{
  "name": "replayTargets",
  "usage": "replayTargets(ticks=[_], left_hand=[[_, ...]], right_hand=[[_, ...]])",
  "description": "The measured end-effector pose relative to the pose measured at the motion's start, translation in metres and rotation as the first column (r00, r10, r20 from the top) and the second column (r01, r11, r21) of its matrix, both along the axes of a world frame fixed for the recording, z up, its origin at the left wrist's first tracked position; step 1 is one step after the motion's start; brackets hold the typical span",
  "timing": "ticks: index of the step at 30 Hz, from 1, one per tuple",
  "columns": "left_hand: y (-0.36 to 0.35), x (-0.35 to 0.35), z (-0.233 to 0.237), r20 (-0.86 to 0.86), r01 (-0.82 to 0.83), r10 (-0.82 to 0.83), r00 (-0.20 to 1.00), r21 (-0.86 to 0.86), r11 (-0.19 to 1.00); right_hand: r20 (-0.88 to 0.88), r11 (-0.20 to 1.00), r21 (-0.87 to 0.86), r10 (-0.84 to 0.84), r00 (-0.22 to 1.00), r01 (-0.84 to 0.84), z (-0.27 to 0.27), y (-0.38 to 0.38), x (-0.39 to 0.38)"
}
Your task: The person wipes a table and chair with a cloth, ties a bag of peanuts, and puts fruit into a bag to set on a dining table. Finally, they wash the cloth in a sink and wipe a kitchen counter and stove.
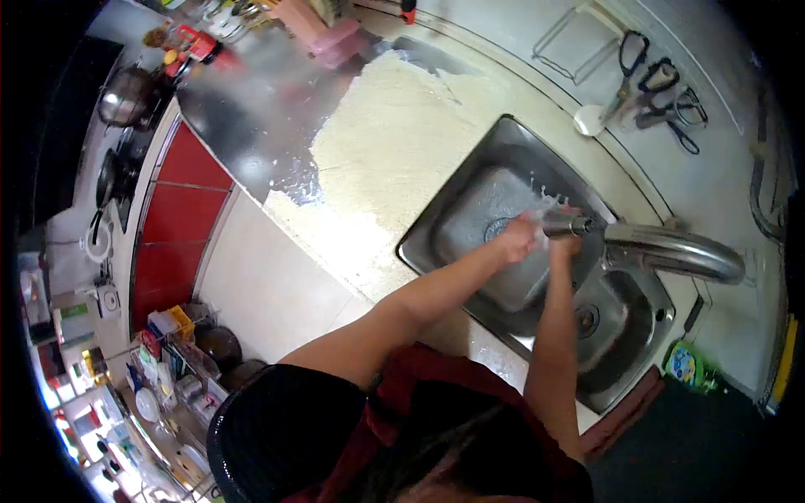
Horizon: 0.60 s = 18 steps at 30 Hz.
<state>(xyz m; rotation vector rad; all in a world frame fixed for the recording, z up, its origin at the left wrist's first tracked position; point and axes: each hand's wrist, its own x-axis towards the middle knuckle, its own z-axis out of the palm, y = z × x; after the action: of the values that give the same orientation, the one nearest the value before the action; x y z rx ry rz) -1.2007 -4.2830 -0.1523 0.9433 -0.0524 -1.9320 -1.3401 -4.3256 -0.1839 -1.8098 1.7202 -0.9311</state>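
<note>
Both hands are together over the larger basin of the steel sink [444, 239], under the tap [671, 247]. My left hand [516, 240] reaches in from the left, its fingers bent toward the other hand and blurred. My right hand [567, 243] is mostly hidden behind the tap's spout. Water splashes up around the fingers. A whitish patch shows between the hands; I cannot make out whether it is water or a held thing.
A pale, powdery-looking layer [394, 142] covers the counter left of the sink. Scissors [633, 63] hang on the wall behind. The smaller basin [620, 335] lies to the right. A pink container [337, 44] stands at the back, and a pot [128, 98] at far left.
</note>
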Motion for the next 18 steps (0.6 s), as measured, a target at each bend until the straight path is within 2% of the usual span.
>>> replayTargets(ticks=[1, 2, 3, 5, 8, 10, 11, 12, 14, 15, 16, 17, 18], left_hand=[[0.002, 0.003, 0.021, 0.047, 0.020, -0.018, 0.999, -0.051, 0.998], [0.000, 0.009, 0.033, 0.094, 0.046, -0.037, 0.995, -0.101, 0.994], [-0.005, 0.011, 0.028, 0.044, 0.026, -0.020, 0.999, -0.140, 0.990], [-0.018, 0.012, 0.011, -0.066, -0.017, 0.003, 0.998, -0.215, 0.977], [-0.016, 0.034, 0.037, 0.012, 0.135, -0.139, 0.990, 0.160, 0.978], [-0.001, 0.012, 0.002, 0.154, 0.126, -0.119, 0.981, -0.035, 0.991], [0.006, 0.003, -0.010, 0.225, 0.129, -0.098, 0.969, -0.126, 0.984], [0.006, 0.002, 0.000, 0.414, 0.140, -0.179, 0.892, 0.123, 0.982], [0.005, 0.004, -0.006, 0.661, 0.170, -0.173, 0.730, 0.070, 0.983], [0.002, 0.006, -0.009, 0.764, 0.190, -0.156, 0.626, 0.045, 0.981], [0.001, 0.016, 0.008, 0.677, 0.166, -0.169, 0.716, 0.069, 0.984], [0.003, 0.038, 0.047, 0.582, 0.148, -0.176, 0.794, 0.096, 0.984], [0.004, 0.062, 0.077, 0.481, 0.135, -0.180, 0.858, 0.126, 0.983]], right_hand=[[0.077, 0.998, -0.013, 0.065, 0.995, -0.065, -0.045, -0.019, -0.022], [0.142, 0.998, 0.002, 0.059, 0.988, -0.060, -0.045, -0.023, -0.014], [0.207, 0.998, 0.016, 0.050, 0.977, -0.055, -0.045, -0.026, -0.007], [0.301, 0.989, 0.128, -0.115, 0.947, 0.080, 0.030, 0.019, 0.057], [0.009, 0.954, -0.293, 0.067, 0.998, -0.062, 0.051, 0.056, 0.093], [0.219, 0.995, 0.080, -0.080, 0.972, 0.064, 0.047, 0.049, 0.085], [0.296, 0.956, 0.279, -0.181, 0.938, 0.096, 0.041, 0.044, 0.078], [0.212, 0.976, 0.191, -0.150, 0.966, 0.109, 0.011, 0.021, 0.058], [0.277, 0.992, -0.006, 0.126, 0.952, -0.130, -0.021, -0.002, 0.021], [0.409, 0.985, -0.006, 0.162, 0.898, -0.175, -0.033, -0.007, 0.009], [0.532, 0.976, -0.008, 0.189, 0.825, -0.218, -0.039, -0.011, 0.000], [0.735, 0.972, 0.097, 0.076, 0.674, -0.215, -0.043, -0.013, -0.004], [0.768, 0.949, 0.224, -0.031, 0.640, -0.222, -0.038, -0.009, -0.003]])
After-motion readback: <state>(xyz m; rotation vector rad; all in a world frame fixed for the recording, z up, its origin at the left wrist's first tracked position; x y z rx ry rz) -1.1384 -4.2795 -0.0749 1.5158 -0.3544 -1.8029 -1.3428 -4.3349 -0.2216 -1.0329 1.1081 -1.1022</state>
